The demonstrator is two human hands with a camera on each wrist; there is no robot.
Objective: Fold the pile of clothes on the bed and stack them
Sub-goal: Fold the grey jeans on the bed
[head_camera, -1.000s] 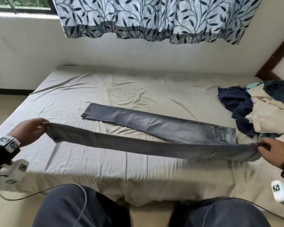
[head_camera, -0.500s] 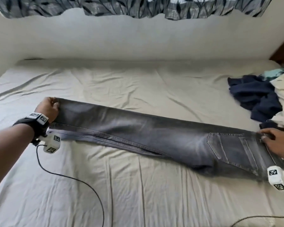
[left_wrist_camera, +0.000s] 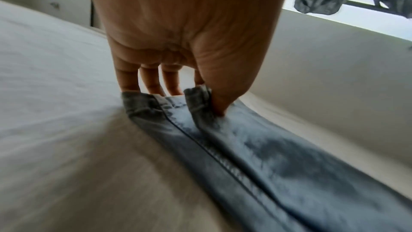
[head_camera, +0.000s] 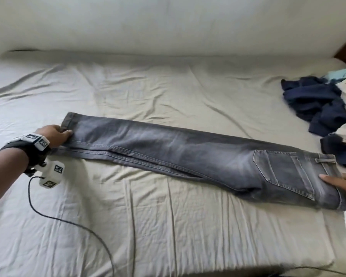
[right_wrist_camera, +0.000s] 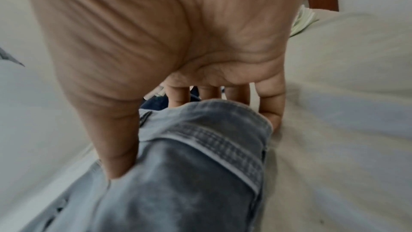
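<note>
Left hand: the left hand (head_camera: 55, 134) reaches out at the left end of the jeans (head_camera: 188, 154), arm extended; in the left wrist view the thumb and fingers (left_wrist_camera: 151, 84) pinch the leg hems (left_wrist_camera: 196, 98) against the bed (head_camera: 168, 226).
Right hand: the right hand (head_camera: 342, 183) lies at the waist end, by the right edge of the head view; in the right wrist view the thumb presses on top of the denim and the fingers (right_wrist_camera: 269, 105) curl behind the waistband (right_wrist_camera: 214, 140), gripping it.
Jeans place: flat on the sheet, mid-bed, folded lengthwise with 1 leg over the other.
Jeans axis: long axis runs left to right, slanting nearer toward the right; hems point left, waist and back pocket (head_camera: 284, 172) right.
Pile: the unfolded pile of clothes (head_camera: 320, 100), dark blue and cream, sits just beyond the waist end.
</note>
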